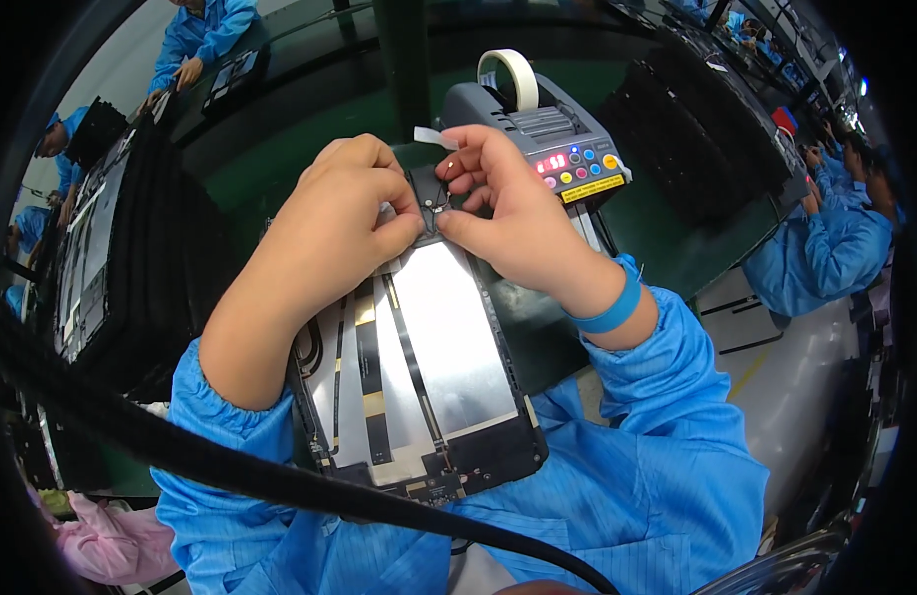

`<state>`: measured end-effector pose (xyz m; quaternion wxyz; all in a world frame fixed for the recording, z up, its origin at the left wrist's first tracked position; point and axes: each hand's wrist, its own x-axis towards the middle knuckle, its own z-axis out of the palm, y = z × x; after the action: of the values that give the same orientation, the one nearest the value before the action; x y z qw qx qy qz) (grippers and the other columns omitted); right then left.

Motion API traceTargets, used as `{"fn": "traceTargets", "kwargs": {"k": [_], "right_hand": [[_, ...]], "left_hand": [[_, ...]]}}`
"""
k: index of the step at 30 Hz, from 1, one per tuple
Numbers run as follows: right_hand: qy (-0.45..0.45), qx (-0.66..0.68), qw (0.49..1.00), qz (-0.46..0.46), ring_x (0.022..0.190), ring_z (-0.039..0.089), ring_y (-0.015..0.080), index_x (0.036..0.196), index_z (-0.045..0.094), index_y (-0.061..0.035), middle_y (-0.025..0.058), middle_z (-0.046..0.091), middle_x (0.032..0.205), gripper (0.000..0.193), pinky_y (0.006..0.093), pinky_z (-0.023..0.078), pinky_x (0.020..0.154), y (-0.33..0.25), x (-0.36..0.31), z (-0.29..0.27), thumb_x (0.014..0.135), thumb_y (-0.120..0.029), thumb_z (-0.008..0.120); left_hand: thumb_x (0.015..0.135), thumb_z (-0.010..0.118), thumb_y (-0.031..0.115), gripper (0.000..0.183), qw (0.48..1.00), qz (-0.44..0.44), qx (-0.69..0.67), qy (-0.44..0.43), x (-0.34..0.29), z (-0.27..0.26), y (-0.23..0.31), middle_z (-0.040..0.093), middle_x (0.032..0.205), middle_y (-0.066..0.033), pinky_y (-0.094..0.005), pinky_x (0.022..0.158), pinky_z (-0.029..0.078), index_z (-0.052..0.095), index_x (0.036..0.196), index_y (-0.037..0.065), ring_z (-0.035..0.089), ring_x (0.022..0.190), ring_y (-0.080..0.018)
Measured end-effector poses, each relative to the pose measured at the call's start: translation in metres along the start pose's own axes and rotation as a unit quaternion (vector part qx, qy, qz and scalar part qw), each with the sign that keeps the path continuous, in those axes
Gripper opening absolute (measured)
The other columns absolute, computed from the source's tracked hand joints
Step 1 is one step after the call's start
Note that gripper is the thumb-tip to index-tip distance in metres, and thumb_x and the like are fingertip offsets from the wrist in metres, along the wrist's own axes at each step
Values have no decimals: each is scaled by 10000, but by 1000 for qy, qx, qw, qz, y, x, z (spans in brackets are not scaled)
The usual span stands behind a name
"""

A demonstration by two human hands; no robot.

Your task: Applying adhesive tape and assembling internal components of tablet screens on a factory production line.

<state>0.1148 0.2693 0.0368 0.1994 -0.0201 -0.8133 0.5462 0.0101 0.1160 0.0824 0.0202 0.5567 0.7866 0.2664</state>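
Note:
A tablet-like device lies in front of me with its back off, showing bright silver plates, dark ribbon cables and a circuit strip at its near end. At its far end is a small black module with thin wires. My left hand is closed there, thumb and fingertips pinched at the module's left side; what they grip is hidden. My right hand is curled on the other side, its thumb tip against the module's edge. A short strip of white tape sticks out from its index fingertip.
A grey tape dispenser with a tape roll and lit display stands beyond my right hand. Stacks of dark trays flank the green table. A black cable crosses the near view. Co-workers in blue sit around.

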Motion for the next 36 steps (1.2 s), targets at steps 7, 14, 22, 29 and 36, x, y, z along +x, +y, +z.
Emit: {"fn": "traceTargets", "kwargs": {"k": [7, 14, 22, 29, 36], "right_hand": [[-18, 37, 999, 3, 960, 506, 142, 1294, 396, -49, 84, 547, 1059, 580, 264, 457, 831, 1, 3, -2, 773, 27, 639], [-76, 8, 997, 4, 845, 588, 123, 1243, 437, -17, 59, 605, 892, 535, 254, 475, 816, -7, 15, -9, 752, 19, 648], [-115, -97, 988, 42, 774, 630, 148, 1175, 491, 13, 93, 644, 820, 529, 253, 507, 740, -28, 30, -13, 674, 5, 662], [-117, -209, 969, 51, 708, 632, 147, 1176, 505, -6, 77, 644, 763, 562, 255, 511, 675, -44, 30, -9, 648, 6, 696], [-143, -278, 949, 52, 714, 662, 246, 1122, 528, 10, 112, 662, 756, 554, 317, 513, 650, -50, 38, -1, 614, -26, 744]], "left_hand": [[673, 682, 95, 90, 998, 28, 41, 43, 6, 3, -2, 568, 849, -102, -358, 782, 468, 662, 684, 9, 544, 913, -269], [674, 677, 108, 100, 997, -2, 57, 50, 7, 2, 0, 591, 849, -96, -359, 760, 477, 688, 711, 15, 573, 892, -264], [701, 690, 75, 104, 996, -76, -30, 33, 6, 3, 0, 578, 855, -93, -311, 652, 469, 673, 741, -19, 582, 756, -226], [701, 666, 111, 113, 996, -72, -51, 34, 2, 5, -3, 586, 850, -103, -356, 715, 484, 689, 720, 2, 586, 815, -261], [710, 674, 95, 108, 997, -44, -50, 50, -3, 10, -13, 576, 855, -101, -336, 679, 475, 685, 746, -6, 582, 792, -248]]}}
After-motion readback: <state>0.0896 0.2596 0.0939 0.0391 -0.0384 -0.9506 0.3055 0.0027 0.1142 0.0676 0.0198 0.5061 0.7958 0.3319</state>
